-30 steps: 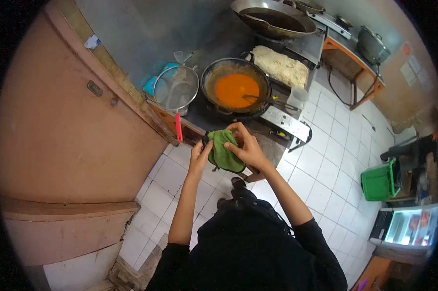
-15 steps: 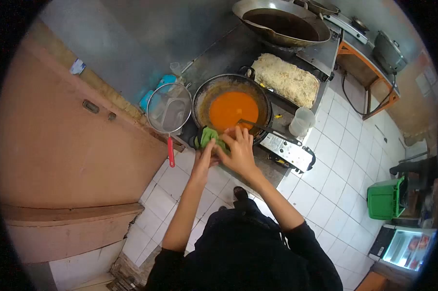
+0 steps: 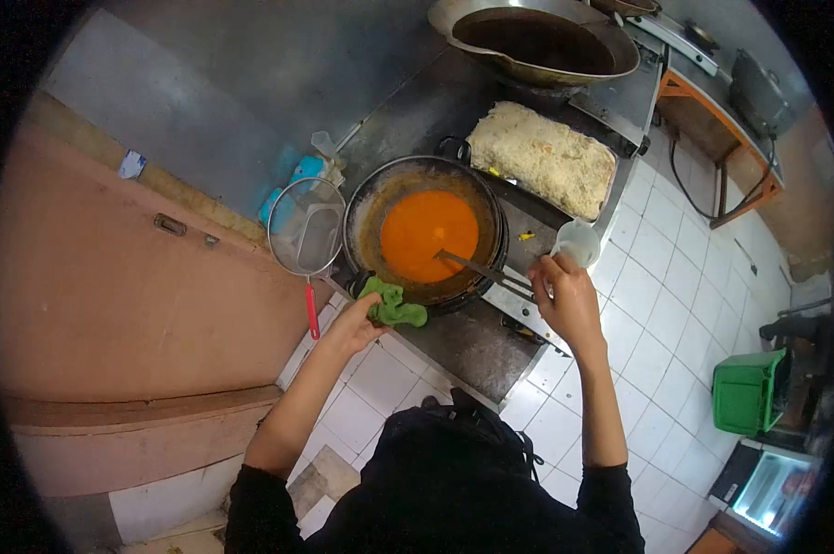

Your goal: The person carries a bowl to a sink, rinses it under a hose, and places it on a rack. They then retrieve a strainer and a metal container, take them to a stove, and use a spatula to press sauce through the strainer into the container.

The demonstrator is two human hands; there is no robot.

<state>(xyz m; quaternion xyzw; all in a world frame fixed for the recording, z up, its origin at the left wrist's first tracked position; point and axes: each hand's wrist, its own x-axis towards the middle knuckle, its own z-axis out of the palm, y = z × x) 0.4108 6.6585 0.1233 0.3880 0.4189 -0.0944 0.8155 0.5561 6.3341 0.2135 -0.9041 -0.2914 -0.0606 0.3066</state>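
Observation:
A dark wok with orange sauce in it sits on the stove. My left hand is closed on a green cloth at the wok's near left side, where the handle is mostly covered. The blade of a metal spatula dips into the sauce, and its handle leans over the rim to the right. Around the end of that handle, my right hand has its fingers curled. Just beyond those fingers is a clear plastic cup.
A strainer with a red handle lies left of the wok. Behind it is a tray of pale, crumbly food. A large wok of dark liquid stands farther back. A green bin is on the tiled floor at right.
My hands were together at the green cloth and have moved apart. The right hand has gone right to the spatula handle, while the left stays on the cloth at the wok.

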